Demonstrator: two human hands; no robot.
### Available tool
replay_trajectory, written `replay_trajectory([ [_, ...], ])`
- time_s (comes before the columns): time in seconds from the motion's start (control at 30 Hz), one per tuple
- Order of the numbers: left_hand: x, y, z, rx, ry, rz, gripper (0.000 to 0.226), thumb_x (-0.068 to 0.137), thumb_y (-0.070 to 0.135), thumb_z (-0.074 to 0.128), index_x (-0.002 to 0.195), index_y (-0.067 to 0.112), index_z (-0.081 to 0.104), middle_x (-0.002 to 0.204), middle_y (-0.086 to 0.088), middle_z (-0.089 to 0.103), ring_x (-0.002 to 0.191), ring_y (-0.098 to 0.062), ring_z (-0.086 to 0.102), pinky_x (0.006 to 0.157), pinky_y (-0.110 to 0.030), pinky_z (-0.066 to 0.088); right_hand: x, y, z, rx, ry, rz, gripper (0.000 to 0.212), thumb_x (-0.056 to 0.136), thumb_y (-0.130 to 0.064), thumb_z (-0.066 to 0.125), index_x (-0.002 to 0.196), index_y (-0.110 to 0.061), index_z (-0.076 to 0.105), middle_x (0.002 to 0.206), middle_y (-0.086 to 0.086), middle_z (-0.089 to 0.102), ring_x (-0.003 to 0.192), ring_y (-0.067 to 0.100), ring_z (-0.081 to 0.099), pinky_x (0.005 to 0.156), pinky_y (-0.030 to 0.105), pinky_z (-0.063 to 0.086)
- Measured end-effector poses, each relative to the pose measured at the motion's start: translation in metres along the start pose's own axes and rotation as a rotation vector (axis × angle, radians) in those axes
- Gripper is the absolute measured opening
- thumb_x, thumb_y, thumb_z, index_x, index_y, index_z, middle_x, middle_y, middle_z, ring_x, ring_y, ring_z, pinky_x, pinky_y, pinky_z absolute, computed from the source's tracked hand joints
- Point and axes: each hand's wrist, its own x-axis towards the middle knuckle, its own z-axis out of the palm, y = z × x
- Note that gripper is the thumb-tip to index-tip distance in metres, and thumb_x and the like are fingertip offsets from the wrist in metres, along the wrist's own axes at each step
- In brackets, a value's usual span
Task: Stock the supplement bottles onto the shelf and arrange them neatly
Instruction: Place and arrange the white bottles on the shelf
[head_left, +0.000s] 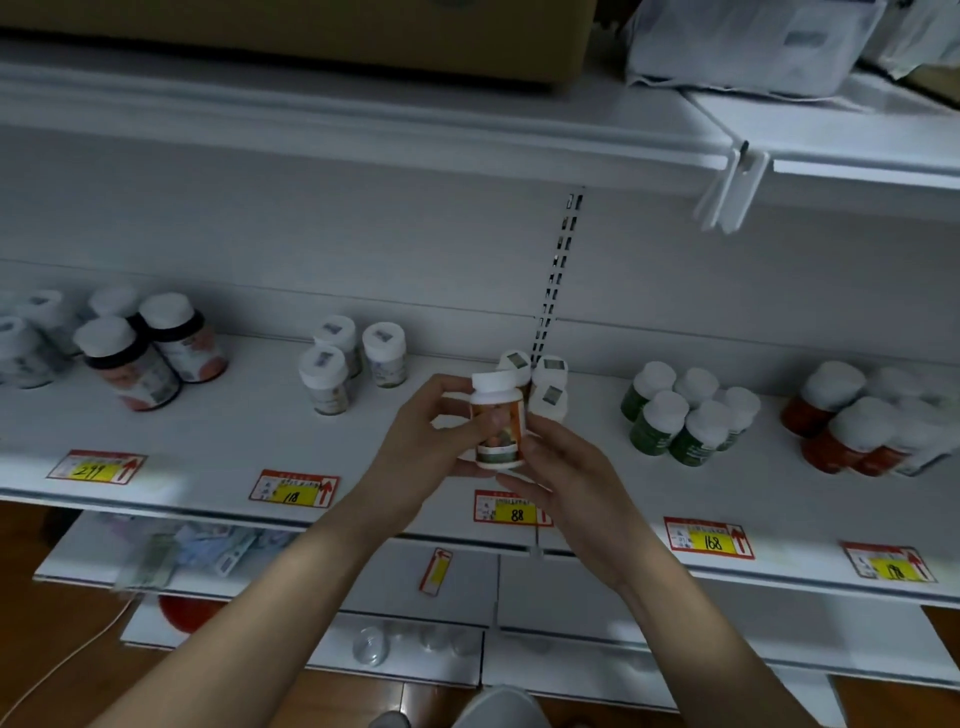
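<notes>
Both hands, left hand (415, 441) and right hand (566, 467), grip the orange bottle (497, 423). Set upright, label forward, beside white-capped group (540, 384) on shelf (234, 441).

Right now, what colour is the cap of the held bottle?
White, on the orange-labelled plastic supplement bottle; head view shows it.

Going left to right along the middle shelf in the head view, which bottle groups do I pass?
Dark bottles with pale orange labels → white bottles above the 118 tag → orange-labelled bottle held in left hand and right hand → green bottles → red bottles.
</notes>
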Motion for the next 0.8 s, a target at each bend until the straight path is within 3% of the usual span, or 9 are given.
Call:
replay_trajectory([
  [0.17,-0.002,0.001,0.002,-0.005,-0.042,-0.006,0.034,0.09,0.018,0.071,0.123,0.02,0.066,0.114,-0.014,0.066,0.096,-0.02,0.073,0.076,-0.031,0.061,-0.003,0.005,0.002,0.029,0.103,-0.06,0.028,0.098,-0.007,0.057,0.122,-0.018,0.064,0.112,0.001,0.074,0.108,0.017,0.069,0.09,0.028,0.057],
  [0.27,0.0,0.004,0.006,0.035,-0.071,0.001,0.045,0.086,0.014,0.075,0.128,0.02,0.063,0.112,-0.008,0.072,0.099,-0.019,0.073,0.083,-0.034,0.061,-0.005,0.004,0.004,-0.036,0.202,-0.128,0.029,0.093,-0.013,0.066,0.12,-0.024,0.064,0.112,-0.007,0.073,0.106,0.011,0.069,0.088,0.028,0.057],
  [0.4,0.002,0.01,0.016,0.037,-0.06,-0.012,0.047,0.081,0.012,0.08,0.123,0.015,0.06,0.106,-0.004,0.076,0.097,-0.018,0.073,0.086,-0.037,0.061,-0.005,0.0,0.004,-0.16,0.331,-0.215,0.041,0.085,-0.016,0.076,0.12,-0.032,0.06,0.107,-0.015,0.069,0.097,-0.004,0.064,0.075,0.014,0.054],
  [0.5,0.003,0.013,0.021,0.023,-0.039,-0.005,0.038,0.082,0.014,0.079,0.116,0.013,0.063,0.109,-0.002,0.073,0.095,-0.016,0.074,0.081,-0.034,0.061,-0.004,-0.001,0.003,-0.204,0.318,-0.242,0.046,0.086,-0.015,0.075,0.127,-0.03,0.058,0.114,-0.012,0.065,0.097,-0.008,0.061,0.073,0.009,0.051],
  [0.57,0.004,0.013,0.022,0.017,-0.029,0.005,0.033,0.085,0.016,0.076,0.116,0.013,0.065,0.112,-0.003,0.07,0.095,-0.015,0.073,0.08,-0.031,0.061,-0.004,-0.001,0.001,-0.211,0.25,-0.215,0.04,0.092,-0.021,0.07,0.128,-0.033,0.059,0.12,-0.01,0.065,0.107,-0.005,0.061,0.081,0.013,0.052],
  [0.67,0.007,0.01,0.024,0.028,-0.016,0.006,0.029,0.089,0.019,0.072,0.118,0.018,0.067,0.114,-0.007,0.069,0.098,-0.017,0.073,0.086,-0.035,0.061,-0.004,-0.003,0.0,-0.014,0.118,-0.157,0.038,0.096,-0.019,0.057,0.134,-0.027,0.058,0.125,-0.005,0.068,0.118,0.011,0.062,0.097,0.031,0.052],
  [0.8,0.009,0.008,0.029,-0.035,0.013,-0.005,0.028,0.091,0.018,0.07,0.119,0.016,0.066,0.112,-0.007,0.071,0.1,-0.019,0.073,0.084,-0.035,0.061,-0.004,-0.007,0.002,0.005,0.191,-0.218,0.038,0.1,-0.003,0.05,0.131,-0.021,0.061,0.121,-0.002,0.07,0.113,0.012,0.065,0.095,0.03,0.054],
])
